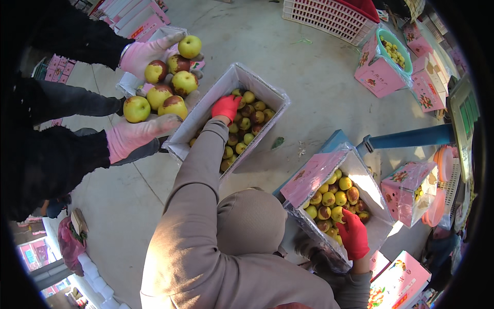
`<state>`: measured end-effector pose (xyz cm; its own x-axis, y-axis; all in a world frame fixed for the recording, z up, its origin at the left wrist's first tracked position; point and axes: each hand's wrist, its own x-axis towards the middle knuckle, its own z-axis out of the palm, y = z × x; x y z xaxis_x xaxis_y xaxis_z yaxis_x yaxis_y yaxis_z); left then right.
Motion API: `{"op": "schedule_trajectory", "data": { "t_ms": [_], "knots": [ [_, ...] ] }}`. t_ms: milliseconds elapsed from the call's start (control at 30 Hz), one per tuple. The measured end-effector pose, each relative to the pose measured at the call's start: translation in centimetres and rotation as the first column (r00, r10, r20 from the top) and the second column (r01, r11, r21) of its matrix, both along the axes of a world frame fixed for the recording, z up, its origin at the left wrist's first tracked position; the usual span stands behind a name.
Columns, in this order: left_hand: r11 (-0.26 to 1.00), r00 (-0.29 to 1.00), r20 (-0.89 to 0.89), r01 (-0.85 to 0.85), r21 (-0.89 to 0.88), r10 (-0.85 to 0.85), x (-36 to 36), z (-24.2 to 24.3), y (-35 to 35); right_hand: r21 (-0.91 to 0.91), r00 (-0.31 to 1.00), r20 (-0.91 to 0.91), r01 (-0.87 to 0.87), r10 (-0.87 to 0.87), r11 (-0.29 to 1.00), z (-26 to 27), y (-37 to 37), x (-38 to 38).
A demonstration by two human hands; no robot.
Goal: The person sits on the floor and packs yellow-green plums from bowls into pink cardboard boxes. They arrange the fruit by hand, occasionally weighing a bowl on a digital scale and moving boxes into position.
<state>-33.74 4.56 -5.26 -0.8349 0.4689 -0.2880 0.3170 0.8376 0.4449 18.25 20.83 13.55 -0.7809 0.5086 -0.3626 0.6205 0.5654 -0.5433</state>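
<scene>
My left hand (148, 56), in a pink glove with grey fingertips, is palm up at the upper left. Beside it my right hand (142, 133), gloved alike, is also palm up. Together they cup several green and brown jujubes (184, 83). Just right of them stands an open carton (266, 90), lined with clear plastic and part filled with jujubes (244, 123). A co-worker's red-gloved hand (226, 107) reaches into it. Their other red-gloved hand (353, 235) is over the jujubes (328, 199) in a second open carton (308, 174) at the right.
The co-worker's capped head (251, 222) and back fill the bottom centre. The second carton stands on a blue platform scale (335, 141) with a post (413, 135). A white plastic crate (328, 21), a carton with a green basin (380, 63) and pink cartons (403, 282) stand around.
</scene>
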Motion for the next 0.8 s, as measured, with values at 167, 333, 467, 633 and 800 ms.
{"op": "schedule_trajectory", "data": {
  "t_ms": [167, 333, 467, 633, 800],
  "knots": [
    [0.999, 0.993, -0.118, 0.034, 0.038, -0.029, 2.1, -0.1, -1.4, 0.017, 0.999, 0.037, -0.009, 0.009, 1.0, 0.4, 0.0, -0.1],
    [0.992, 0.995, -0.093, -0.018, 0.125, 0.03, 3.0, -0.7, -2.2, 0.012, 0.999, -0.032, 0.004, -0.003, 1.0, -0.1, 0.1, 0.2],
    [0.976, 0.994, -0.04, -0.089, 0.198, 0.098, 4.4, 0.8, -4.0, -0.029, 0.995, -0.076, 0.056, -0.058, 0.998, 0.4, 0.3, -0.2],
    [0.984, 0.975, 0.134, 0.175, 0.034, -0.178, 9.4, 6.3, -11.3, -0.042, 0.984, -0.169, 0.05, -0.056, 0.998, 0.8, 0.1, 0.0],
    [0.911, 0.924, 0.053, 0.382, -0.156, -0.378, 11.2, 11.3, -17.7, -0.029, 0.957, -0.29, -0.019, 0.01, 0.999, 0.6, -1.2, 0.0]
  ]
}}
